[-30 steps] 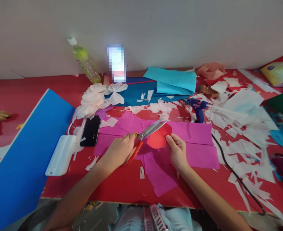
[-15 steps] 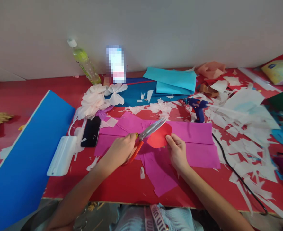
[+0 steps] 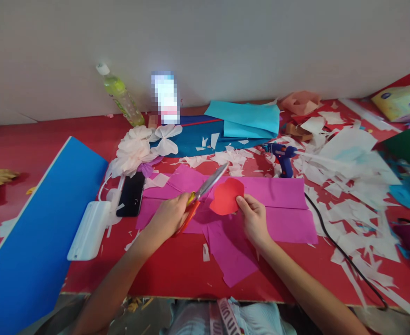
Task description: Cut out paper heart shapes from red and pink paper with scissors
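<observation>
My left hand [image 3: 171, 214] is closed round the handles of a pair of scissors [image 3: 210, 182] with orange and yellow grips; the blades are together and point up to the right. Between thumb and fingers, my right hand [image 3: 252, 218] pinches a rounded red paper piece [image 3: 227, 196] by its right edge. A small gap separates the blades from the red piece. Beneath both hands lie overlapping magenta paper sheets [image 3: 285, 193] on the red table [image 3: 177, 270].
A blue glue gun [image 3: 283, 156] stands behind my right hand, its black cord trailing right among white scraps [image 3: 358, 209]. To the left are a black phone [image 3: 131, 195], a white power strip-like case [image 3: 89, 230], a blue board [image 3: 47, 214], paper flowers [image 3: 133, 149] and a bottle [image 3: 123, 95].
The scissors have drawn back left, away from the red piece, and their blades have come together. The red piece has shifted slightly left in my right hand's pinch.
</observation>
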Demonstrator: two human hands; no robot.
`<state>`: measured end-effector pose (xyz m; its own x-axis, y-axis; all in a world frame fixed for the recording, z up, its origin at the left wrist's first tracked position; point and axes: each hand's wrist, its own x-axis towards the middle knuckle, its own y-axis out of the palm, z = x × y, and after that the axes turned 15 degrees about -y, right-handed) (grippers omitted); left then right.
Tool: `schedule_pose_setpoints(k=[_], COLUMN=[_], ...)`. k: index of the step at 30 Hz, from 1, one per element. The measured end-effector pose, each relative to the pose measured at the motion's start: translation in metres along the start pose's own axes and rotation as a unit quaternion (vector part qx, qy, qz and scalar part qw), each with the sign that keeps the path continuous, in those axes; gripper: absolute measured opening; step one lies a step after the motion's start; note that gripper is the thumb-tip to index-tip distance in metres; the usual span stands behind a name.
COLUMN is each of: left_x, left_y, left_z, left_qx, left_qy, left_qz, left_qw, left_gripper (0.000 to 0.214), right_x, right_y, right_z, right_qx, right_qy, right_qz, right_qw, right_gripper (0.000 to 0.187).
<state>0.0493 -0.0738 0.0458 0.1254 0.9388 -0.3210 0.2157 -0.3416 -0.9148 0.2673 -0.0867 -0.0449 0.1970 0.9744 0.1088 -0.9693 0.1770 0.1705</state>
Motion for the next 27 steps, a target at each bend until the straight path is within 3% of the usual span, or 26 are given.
schedule_pose_setpoints(k=[6, 9, 13, 17, 19, 22, 27], left_x=[0.022, 0.024, 0.018, 0.017, 0.017, 0.015, 0.017], left_y=[0.015, 0.016, 0.015, 0.030, 0.040, 0.047, 0.034], left_z=[0.020, 0.023, 0.014, -0.003, -0.007, -0.006, 0.015], left_qx=[0.079, 0.117, 0.000, -0.162, -0.163, -0.139, -0.169], left_qy=[-0.111, -0.116, -0.060, 0.018, 0.004, -0.026, -0.077], left_qz=[-0.088, -0.115, -0.166, -0.068, -0.053, -0.093, -0.186], left_qw=[0.987, 0.980, 0.984, 0.984, 0.985, 0.986, 0.965], left_gripper=[0.029, 0.030, 0.030, 0.024, 0.023, 0.026, 0.027], right_x=[0.001, 0.002, 0.003, 0.002, 0.001, 0.002, 0.008], right_y=[0.001, 0.002, 0.005, 0.009, 0.010, 0.007, 0.002], right_z=[0.006, 0.010, 0.016, 0.018, 0.017, 0.016, 0.018], right_qx=[-0.040, -0.057, -0.059, -0.050, -0.060, -0.091, -0.102], right_qy=[-0.006, -0.003, 0.016, 0.021, 0.018, 0.006, -0.005], right_qz=[0.020, 0.034, 0.091, 0.169, 0.191, 0.188, 0.188], right_qw=[0.999, 0.998, 0.994, 0.984, 0.980, 0.978, 0.977], right_gripper=[0.032, 0.034, 0.035, 0.032, 0.031, 0.030, 0.035])
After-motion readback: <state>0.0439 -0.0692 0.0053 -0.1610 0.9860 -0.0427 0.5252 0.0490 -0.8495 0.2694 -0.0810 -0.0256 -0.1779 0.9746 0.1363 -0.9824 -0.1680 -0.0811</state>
